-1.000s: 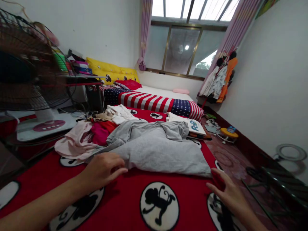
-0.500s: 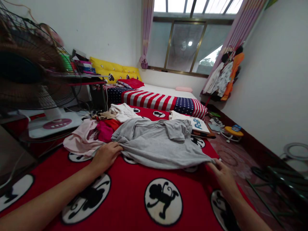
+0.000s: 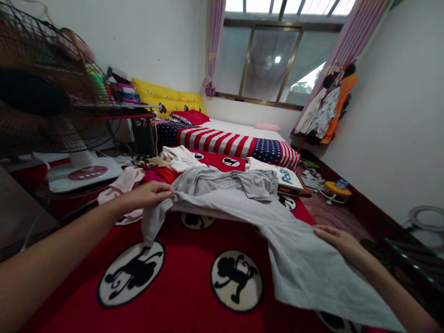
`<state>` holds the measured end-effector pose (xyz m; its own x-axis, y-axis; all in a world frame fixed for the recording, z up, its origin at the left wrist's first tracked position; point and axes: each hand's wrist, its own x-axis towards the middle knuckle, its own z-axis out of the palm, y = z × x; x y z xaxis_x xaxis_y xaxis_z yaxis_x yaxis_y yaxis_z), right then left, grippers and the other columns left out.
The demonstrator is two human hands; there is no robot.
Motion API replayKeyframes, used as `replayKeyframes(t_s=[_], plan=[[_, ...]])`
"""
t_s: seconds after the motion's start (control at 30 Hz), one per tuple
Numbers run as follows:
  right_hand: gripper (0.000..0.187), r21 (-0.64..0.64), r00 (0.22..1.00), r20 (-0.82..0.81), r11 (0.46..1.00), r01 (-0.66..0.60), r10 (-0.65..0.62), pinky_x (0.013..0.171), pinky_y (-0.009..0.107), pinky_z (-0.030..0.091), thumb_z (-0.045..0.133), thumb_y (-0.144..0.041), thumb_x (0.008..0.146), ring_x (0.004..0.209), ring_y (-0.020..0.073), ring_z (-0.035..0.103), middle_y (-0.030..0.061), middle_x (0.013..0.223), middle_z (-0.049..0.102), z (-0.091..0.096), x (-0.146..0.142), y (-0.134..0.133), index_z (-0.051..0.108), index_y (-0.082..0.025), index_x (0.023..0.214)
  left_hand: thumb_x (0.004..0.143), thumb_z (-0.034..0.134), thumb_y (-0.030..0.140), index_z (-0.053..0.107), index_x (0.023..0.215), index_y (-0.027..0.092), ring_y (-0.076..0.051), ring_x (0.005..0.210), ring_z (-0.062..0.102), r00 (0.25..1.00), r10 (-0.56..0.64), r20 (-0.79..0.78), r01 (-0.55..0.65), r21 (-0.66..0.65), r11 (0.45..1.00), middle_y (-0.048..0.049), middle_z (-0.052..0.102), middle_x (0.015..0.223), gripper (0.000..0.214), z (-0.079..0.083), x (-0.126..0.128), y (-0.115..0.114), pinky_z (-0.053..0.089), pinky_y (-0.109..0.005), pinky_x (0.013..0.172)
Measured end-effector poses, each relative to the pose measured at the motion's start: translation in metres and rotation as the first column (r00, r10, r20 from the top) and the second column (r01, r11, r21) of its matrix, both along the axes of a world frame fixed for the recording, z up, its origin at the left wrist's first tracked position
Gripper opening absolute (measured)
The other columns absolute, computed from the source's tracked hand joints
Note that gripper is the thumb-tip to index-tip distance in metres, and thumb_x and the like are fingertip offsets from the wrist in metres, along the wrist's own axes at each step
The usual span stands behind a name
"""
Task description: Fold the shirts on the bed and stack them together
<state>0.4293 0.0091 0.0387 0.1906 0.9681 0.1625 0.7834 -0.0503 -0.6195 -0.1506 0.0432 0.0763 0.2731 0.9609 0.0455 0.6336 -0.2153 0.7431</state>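
A grey T-shirt [image 3: 243, 203] is lifted off the red blanket [image 3: 183, 277] with black monkey circles. My left hand [image 3: 147, 193] is closed on its left edge, where a sleeve dangles below. On the right, my right hand [image 3: 342, 240] grips the shirt's other edge, and the cloth hangs down toward me. Behind the shirt lies a heap of clothes [image 3: 152, 173] in pink, red and white.
A standing fan [image 3: 45, 101] fills the left side, its white base [image 3: 83, 173] by the bed. Beyond the heap are a stars-and-stripes blanket [image 3: 236, 145], yellow pillows [image 3: 163, 97] and a folded white garment with blue letters [image 3: 280, 175]. A yellow stool [image 3: 335, 188] stands on the floor at right.
Both hands took hold of the grey shirt's edges and raised it off the blanket, spreading it wide; its right side now hangs toward me.
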Motion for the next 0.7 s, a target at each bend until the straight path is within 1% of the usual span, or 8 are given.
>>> replayKeyframes(t_s=[0.07,0.17,0.23,0.33,0.4,0.47,0.57,0.7], plan=[[0.039,-0.058,0.995,0.099,0.998,0.000,0.006,0.072,0.042,0.054,0.063,-0.055,0.056,0.077,0.0332,0.068,0.0108,0.078,0.073,-0.016,0.001,-0.009,0.071,-0.021,0.072,0.077,0.055,0.050,0.069,0.085,0.016,-0.021,0.076,0.063,0.988,-0.018,-0.153,0.022,0.021,1.000,-0.0032,0.070,0.080,0.038,-0.018,0.001,-0.006,0.048,-0.028,0.070],[0.043,0.103,0.975,0.221,0.995,-0.003,-0.020,0.079,0.044,0.052,0.061,-0.054,0.063,0.084,0.0318,0.067,0.0130,0.095,0.071,-0.027,-0.013,-0.029,0.071,-0.020,0.088,0.079,0.057,0.046,0.069,0.100,0.018,-0.023,0.089,0.064,0.964,0.013,-0.266,0.037,0.182,0.983,-0.0060,0.070,0.097,0.038,-0.035,0.006,-0.025,0.048,-0.030,0.078],[0.043,0.109,0.968,0.228,0.986,-0.128,0.101,0.084,0.041,0.051,0.060,-0.053,0.071,0.092,0.0286,0.066,0.0114,0.106,0.068,-0.026,-0.032,-0.042,0.069,-0.022,0.099,0.074,0.065,0.042,0.068,0.106,0.021,-0.024,0.098,0.062,0.937,-0.031,-0.349,0.121,0.241,0.963,-0.0069,0.067,0.106,0.039,-0.041,0.007,-0.037,0.047,-0.033,0.086],[0.040,-0.020,0.922,0.195,0.941,-0.338,0.335,0.090,0.037,0.049,0.066,-0.046,0.072,0.104,0.0264,0.062,0.0083,0.115,0.064,-0.025,-0.063,-0.053,0.068,-0.027,0.107,0.070,0.064,0.028,0.063,0.116,0.024,-0.026,0.106,0.059,0.896,-0.024,-0.444,0.153,0.258,0.954,-0.0077,0.065,0.114,0.046,-0.053,0.005,-0.048,0.044,-0.036,0.093],[0.033,-0.048,0.894,0.187,0.913,-0.406,0.407,0.091,0.036,0.048,0.065,-0.041,0.075,0.106,0.0255,0.060,0.0081,0.115,0.063,-0.030,-0.076,-0.054,0.068,-0.027,0.105,0.071,0.055,0.019,0.059,0.123,0.023,-0.025,0.109,0.059,0.891,0.030,-0.452,0.105,0.271,0.957,-0.0084,0.064,0.118,0.052,-0.061,0.003,-0.050,0.044,-0.036,0.095],[0.019,-0.026,0.884,0.170,0.899,-0.437,0.435,0.089,0.035,0.049,0.058,-0.038,0.081,0.101,0.0241,0.061,0.0084,0.107,0.064,-0.037,-0.082,-0.052,0.068,-0.025,0.091,0.069,0.046,0.013,0.058,0.123,0.022,-0.023,0.108,0.060,0.898,0.041,-0.439,0.093,0.279,0.956,-0.0073,0.065,0.118,0.055,-0.065,0.002,-0.050,0.045,-0.034,0.093],[0.022,0.016,0.890,0.066,0.891,-0.454,0.452,0.086,0.033,0.049,0.051,-0.040,0.086,0.097,0.0237,0.061,0.0092,0.100,0.065,-0.037,-0.081,-0.052,0.063,-0.023,0.079,0.063,0.042,0.009,0.068,0.103,0.022,-0.020,0.100,0.062,0.926,-0.048,-0.375,0.166,0.289,0.943,-0.0038,0.069,0.105,0.050,-0.055,0.001,-0.051,0.046,-0.030,0.089],[0.028,-0.083,0.896,-0.065,0.892,-0.444,0.440,0.078,0.027,0.049,0.051,-0.047,0.087,0.088,0.0213,0.061,0.0061,0.089,0.066,-0.008,-0.071,-0.065,0.063,-0.022,0.085,0.057,0.039,0.011,0.067,0.062,0.020,-0.018,0.081,0.063,0.954,-0.196,-0.226,0.247,0.225,0.943,-0.0030,0.070,0.083,0.029,-0.015,-0.007,-0.056,0.049,-0.029,0.079]])
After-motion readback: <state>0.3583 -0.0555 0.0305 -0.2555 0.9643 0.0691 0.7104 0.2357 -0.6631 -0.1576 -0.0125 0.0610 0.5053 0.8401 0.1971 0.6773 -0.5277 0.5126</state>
